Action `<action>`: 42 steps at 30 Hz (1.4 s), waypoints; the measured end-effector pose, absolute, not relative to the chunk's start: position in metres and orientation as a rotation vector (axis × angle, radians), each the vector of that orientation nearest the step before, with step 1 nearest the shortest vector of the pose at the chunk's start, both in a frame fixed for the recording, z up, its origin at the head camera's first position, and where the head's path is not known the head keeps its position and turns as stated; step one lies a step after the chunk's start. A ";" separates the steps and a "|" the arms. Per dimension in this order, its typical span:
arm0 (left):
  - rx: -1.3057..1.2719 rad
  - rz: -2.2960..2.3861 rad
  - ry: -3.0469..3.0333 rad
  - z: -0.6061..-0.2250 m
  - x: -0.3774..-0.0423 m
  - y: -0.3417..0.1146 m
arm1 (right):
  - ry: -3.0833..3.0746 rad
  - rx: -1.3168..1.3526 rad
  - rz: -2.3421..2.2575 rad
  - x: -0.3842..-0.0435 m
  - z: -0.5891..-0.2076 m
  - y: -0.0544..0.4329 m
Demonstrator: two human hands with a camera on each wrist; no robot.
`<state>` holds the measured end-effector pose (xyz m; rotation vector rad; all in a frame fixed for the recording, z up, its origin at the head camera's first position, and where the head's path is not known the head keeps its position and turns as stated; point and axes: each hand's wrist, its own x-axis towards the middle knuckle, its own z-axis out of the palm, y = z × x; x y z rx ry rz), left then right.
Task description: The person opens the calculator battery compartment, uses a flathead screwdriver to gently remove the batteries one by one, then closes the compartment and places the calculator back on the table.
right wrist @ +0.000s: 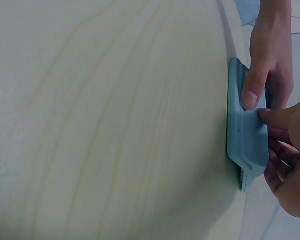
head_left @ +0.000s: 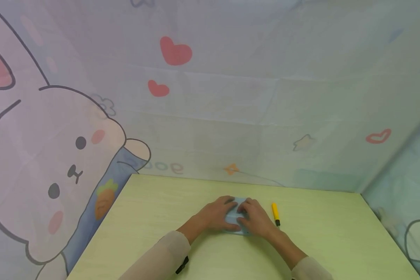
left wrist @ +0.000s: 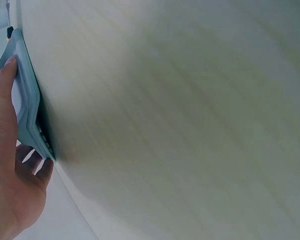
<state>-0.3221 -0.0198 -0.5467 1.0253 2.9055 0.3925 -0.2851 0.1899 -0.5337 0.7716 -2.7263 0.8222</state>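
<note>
The left hand (head_left: 217, 214) grips one end of a pale blue flat plastic case (head_left: 233, 216), its thumb toward the near side and its fingers toward the far side. The right hand (head_left: 258, 219) holds the opposite end, thumb on the broad face and fingers bent at the edge. The case sits between the two palms, low over the pale wood-grain tabletop (head_left: 161, 204), its middle showing in the gap between the hands. From the right wrist, its corner nearest the right fingers looks cut at a slant, and the left thumb presses the same face just beside the right thumb.

Just beyond the right hand, on its outer side, lies a yellow-handled tool (head_left: 275, 212), perhaps a screwdriver, though its tip is too small to make out. Behind the left hand, a small black object (head_left: 182, 265) shows beside the left sleeve (head_left: 168, 249). Farther ahead of both hands hangs a printed backdrop (head_left: 224, 128), with a large cartoon rabbit (head_left: 66, 147) off to the left hand's side.
</note>
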 end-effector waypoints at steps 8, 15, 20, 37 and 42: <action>1.025 0.390 2.908 -0.546 -0.322 -0.019 | -2.698 0.771 0.806 -0.285 -0.535 0.189; 1.021 0.396 2.902 -0.543 -0.321 -0.019 | -2.706 0.733 0.742 -0.284 -0.535 0.185; 1.015 0.406 2.890 -0.543 -0.321 -0.018 | -2.707 0.728 0.718 -0.283 -0.536 0.185; 1.003 0.392 2.881 -0.546 -0.324 -0.018 | -2.702 0.747 0.758 -0.284 -0.539 0.188; 1.006 0.394 2.874 -0.545 -0.323 -0.018 | -2.692 0.764 0.736 -0.284 -0.539 0.188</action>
